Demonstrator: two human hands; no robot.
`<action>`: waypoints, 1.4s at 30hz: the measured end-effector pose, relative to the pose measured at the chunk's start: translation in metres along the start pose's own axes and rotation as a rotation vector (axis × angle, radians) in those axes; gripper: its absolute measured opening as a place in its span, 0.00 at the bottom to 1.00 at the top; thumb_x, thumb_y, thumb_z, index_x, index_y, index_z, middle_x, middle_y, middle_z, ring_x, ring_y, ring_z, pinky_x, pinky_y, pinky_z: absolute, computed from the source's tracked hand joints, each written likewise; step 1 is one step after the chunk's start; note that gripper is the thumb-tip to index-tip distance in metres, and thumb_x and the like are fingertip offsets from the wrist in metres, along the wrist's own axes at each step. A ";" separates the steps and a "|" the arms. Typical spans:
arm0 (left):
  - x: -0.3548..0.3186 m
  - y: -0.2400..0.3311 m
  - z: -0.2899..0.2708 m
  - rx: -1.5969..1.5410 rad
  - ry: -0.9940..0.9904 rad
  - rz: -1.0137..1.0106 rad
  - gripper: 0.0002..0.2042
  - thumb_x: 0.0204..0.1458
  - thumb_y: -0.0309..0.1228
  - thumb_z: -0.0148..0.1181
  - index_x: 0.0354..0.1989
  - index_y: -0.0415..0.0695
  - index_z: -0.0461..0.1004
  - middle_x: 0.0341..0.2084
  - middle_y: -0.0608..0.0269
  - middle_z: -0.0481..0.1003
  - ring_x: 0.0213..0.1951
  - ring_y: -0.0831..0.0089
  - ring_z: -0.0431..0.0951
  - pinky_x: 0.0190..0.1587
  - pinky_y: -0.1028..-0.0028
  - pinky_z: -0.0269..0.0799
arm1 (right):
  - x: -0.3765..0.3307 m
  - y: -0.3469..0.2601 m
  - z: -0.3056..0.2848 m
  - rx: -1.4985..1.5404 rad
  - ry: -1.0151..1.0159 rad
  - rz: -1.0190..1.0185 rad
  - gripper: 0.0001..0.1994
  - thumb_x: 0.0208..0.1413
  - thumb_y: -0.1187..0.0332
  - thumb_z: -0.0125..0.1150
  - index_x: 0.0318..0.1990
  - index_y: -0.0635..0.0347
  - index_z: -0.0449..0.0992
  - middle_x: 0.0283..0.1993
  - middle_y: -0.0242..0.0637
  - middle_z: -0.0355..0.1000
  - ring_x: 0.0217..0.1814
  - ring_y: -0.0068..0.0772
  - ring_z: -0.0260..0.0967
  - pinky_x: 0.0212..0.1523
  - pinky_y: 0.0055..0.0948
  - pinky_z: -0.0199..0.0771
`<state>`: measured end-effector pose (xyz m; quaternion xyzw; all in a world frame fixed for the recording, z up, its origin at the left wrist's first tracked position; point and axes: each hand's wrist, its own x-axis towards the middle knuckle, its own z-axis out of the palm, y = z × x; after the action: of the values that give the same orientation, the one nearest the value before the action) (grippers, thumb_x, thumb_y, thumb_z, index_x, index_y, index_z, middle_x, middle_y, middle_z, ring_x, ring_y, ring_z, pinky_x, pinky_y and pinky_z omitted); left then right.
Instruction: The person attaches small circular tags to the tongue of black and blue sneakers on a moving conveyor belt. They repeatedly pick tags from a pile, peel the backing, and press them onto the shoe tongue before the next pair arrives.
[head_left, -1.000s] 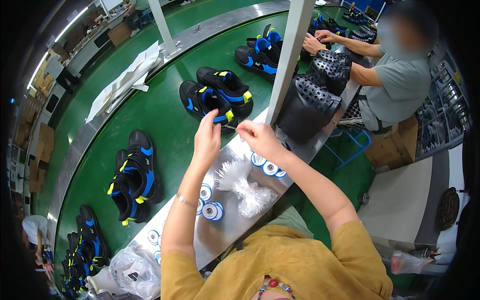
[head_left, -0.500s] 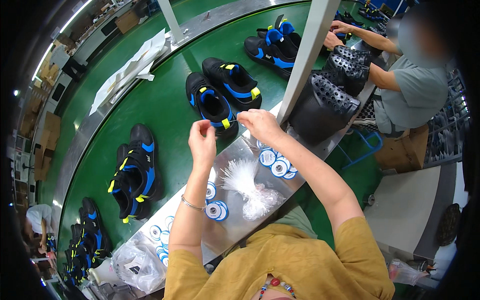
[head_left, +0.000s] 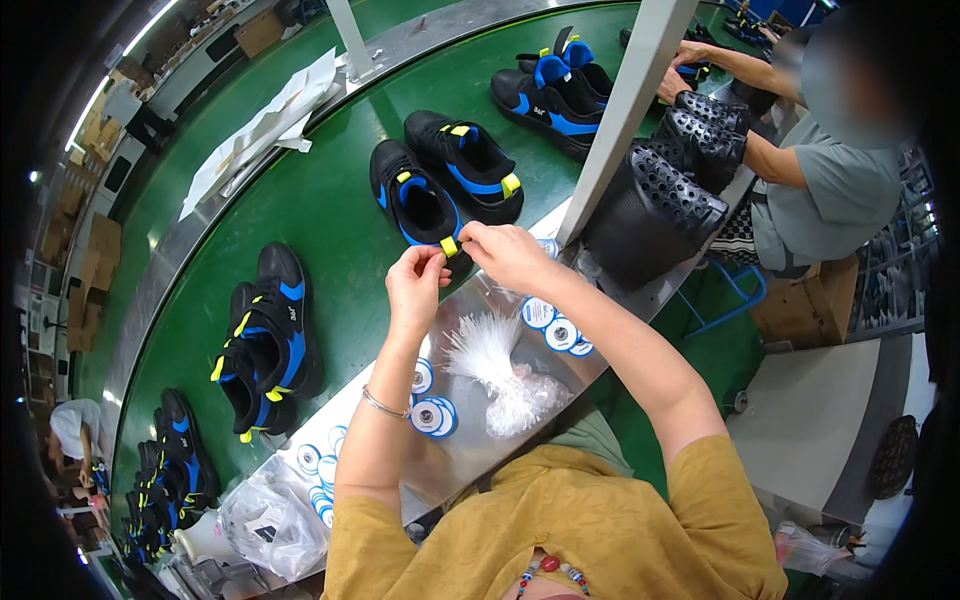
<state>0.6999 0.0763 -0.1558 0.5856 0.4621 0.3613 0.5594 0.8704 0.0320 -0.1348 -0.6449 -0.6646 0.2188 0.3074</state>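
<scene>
A pair of black and blue shoes stands on the green surface in front of me. At the heel of the left shoe is a yellow pull loop. My left hand pinches at the loop's near left side, and my right hand pinches close to its right side. Whatever thin thing the fingertips hold is hidden. The pair's right shoe sits just beyond. Below my hands, a bundle of thin white plastic strands lies on the metal ledge, between round blue-and-white tags and more tags.
A grey post rises at the right, beside large black perforated covers. A co-worker works beyond them. More shoes stand to the left. White sheets lie along the far edge, and a clear plastic bag at lower left.
My hands have come closer together at the heel loop. The left hand has moved toward the loop, and the thin line seen earlier between loop and right hand no longer shows. The shoes shifted slightly.
</scene>
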 end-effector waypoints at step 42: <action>-0.008 0.023 -0.017 0.152 0.211 0.253 0.05 0.57 0.26 0.59 0.33 0.36 0.76 0.31 0.63 0.73 0.29 0.77 0.73 0.32 0.77 0.70 | 0.017 -0.039 0.012 0.978 0.074 0.223 0.05 0.57 0.71 0.61 0.36 0.62 0.75 0.30 0.29 0.73 0.28 0.13 0.65 0.22 0.15 0.62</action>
<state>0.6850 0.0756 -0.1303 0.6385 0.4669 0.4525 0.4118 0.8339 0.0470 -0.1143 -0.5000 -0.4000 0.5132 0.5715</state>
